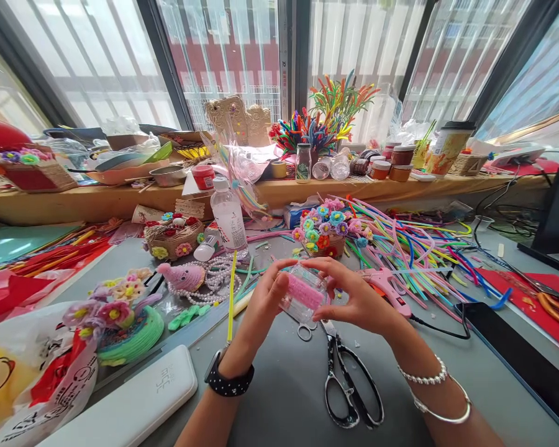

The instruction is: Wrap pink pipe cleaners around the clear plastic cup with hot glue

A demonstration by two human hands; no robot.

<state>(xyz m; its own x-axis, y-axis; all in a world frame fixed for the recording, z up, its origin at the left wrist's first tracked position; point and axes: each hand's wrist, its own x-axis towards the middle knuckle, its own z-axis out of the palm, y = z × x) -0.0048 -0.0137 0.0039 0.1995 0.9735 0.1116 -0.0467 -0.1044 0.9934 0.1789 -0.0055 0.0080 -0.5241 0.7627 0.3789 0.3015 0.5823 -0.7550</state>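
Between my hands is a small clear plastic box [313, 311] with a fuzzy pink band [302, 290] across its side. My left hand [266, 301] grips its left edge, thumb and fingers closed on it. From the right, my right hand [356, 297] holds the box with fingers along the top and thumb low on the side. Black-handled scissors [354, 388] lie just below, their blades partly under the box. A smaller pair of scissors [304, 333] shows one metal ring beside them. The pink glue gun [386, 288] rests behind my right hand.
To the left are a white power bank [144, 397], a green coiled basket with flowers [133, 335] and a pink crocheted piece [184, 276]. A clear bottle [228, 217] and a flower basket [330, 236] stand behind. Pipe cleaners [410, 248] and a phone [517, 354] lie right.
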